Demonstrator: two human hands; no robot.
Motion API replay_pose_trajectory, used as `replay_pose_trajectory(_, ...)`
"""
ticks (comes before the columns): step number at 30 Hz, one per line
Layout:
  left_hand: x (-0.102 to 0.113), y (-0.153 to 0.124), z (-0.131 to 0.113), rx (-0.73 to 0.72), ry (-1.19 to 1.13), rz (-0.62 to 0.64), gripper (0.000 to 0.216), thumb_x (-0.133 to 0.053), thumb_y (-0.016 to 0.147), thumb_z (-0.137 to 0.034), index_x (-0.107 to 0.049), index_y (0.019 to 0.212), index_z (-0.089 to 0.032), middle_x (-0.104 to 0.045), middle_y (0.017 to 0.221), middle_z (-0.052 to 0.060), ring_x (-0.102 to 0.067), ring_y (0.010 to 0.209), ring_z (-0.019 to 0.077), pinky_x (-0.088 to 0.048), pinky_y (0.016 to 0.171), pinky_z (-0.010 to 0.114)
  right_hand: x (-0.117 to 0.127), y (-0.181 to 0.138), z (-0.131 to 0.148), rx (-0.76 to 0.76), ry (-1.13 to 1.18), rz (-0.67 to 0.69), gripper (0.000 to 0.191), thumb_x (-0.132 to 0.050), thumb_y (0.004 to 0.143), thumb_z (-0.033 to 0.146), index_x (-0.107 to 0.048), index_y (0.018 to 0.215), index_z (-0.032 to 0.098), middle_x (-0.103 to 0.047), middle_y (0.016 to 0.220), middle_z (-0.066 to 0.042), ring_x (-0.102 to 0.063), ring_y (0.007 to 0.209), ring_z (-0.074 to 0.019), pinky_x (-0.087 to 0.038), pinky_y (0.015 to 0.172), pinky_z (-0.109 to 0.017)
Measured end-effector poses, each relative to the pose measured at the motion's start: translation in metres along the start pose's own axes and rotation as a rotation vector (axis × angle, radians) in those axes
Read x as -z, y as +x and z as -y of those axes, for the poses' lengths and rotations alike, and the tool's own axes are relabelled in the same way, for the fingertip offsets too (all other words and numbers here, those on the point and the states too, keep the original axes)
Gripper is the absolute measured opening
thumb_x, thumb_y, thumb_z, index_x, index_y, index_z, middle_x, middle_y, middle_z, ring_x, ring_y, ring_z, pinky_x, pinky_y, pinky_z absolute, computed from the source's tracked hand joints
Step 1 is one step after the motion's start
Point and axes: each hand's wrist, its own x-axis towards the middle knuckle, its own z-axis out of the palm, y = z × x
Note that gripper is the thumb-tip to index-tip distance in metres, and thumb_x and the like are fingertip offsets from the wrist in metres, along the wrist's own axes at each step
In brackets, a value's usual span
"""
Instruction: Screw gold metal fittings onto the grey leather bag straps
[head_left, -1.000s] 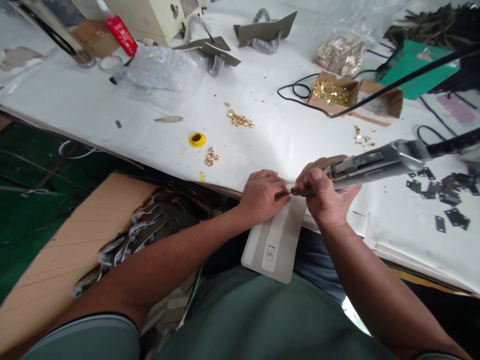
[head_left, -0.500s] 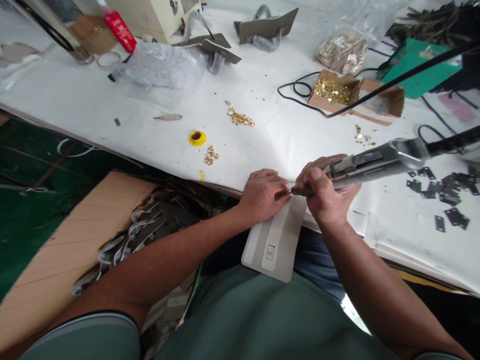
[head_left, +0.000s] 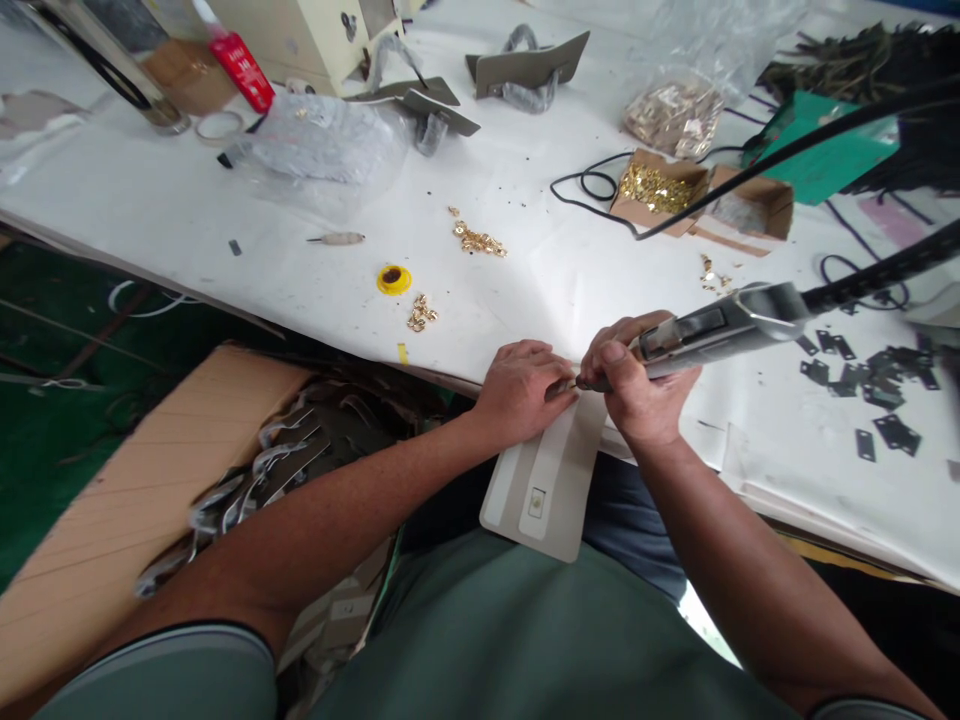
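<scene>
My right hand (head_left: 643, 385) is wrapped round the front of an electric screwdriver (head_left: 724, 328), its thumb on top. The screwdriver lies nearly level and points left. Its tip meets the closed thumb and forefinger of my left hand (head_left: 521, 392), and what is between them is too small to make out. That hand rests over the far end of a flat grey panel (head_left: 577, 480), gripping it against the table edge. Along the panel runs a paler strip (head_left: 551, 455) with a small window near its close end, where a round metal piece shows. My hands hide the panel's far end.
Gold-coloured hardware (head_left: 478, 240) lies in small piles beyond my hands, near a yellow round container (head_left: 394, 279). A thin pointed tool (head_left: 337, 239) is farther left. Black plates (head_left: 874, 370) are scattered at right, below cardboard boxes (head_left: 754, 240). A cable (head_left: 885, 265) trails from the screwdriver.
The screwdriver and my right hand have shifted slightly left, and the view has turned a little. My left hand and the panel have hardly moved.
</scene>
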Motion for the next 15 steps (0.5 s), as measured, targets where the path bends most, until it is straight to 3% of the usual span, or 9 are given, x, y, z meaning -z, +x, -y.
replay_pose_trajectory(3,-0.0003,0.0006,0.001,-0.009,-0.005,0.0,0.014,-0.074,0.091,-0.034,-0.077,0.102,-0.028,-0.08,0.117,0.0,-0.062,0.126,0.0279,-0.043,0.109,0.048,-0.0049,0.0017,-0.0007,0.037,0.065,-0.074,0.034,-0.074,0.088,0.05,-0.051,0.077,0.027,-0.055,0.063,0.002,-0.059,0.053,-0.0187,-0.052,0.051,-0.037)
replay_pose_trajectory(7,0.0007,0.0005,0.0009,-0.017,-0.007,-0.004,0.011,-0.073,0.092,-0.035,-0.078,0.099,-0.027,-0.08,0.117,-0.001,-0.062,0.127,0.0278,-0.043,0.109,0.048,-0.0076,0.0036,-0.003,0.046,0.154,-0.063,0.032,-0.074,0.087,0.043,-0.048,0.076,0.028,-0.054,0.061,0.004,-0.055,0.049,-0.0167,-0.048,0.048,-0.035)
replay_pose_trajectory(15,0.0003,0.0005,0.0024,-0.002,-0.029,0.008,0.013,-0.071,0.093,-0.037,-0.078,0.1,-0.028,-0.08,0.117,0.0,-0.061,0.128,0.0276,-0.042,0.111,0.05,-0.0098,0.0042,0.0025,-0.032,0.115,-0.041,0.034,-0.073,0.087,0.045,-0.047,0.074,0.027,-0.052,0.06,0.004,-0.055,0.051,-0.016,-0.052,0.051,-0.034)
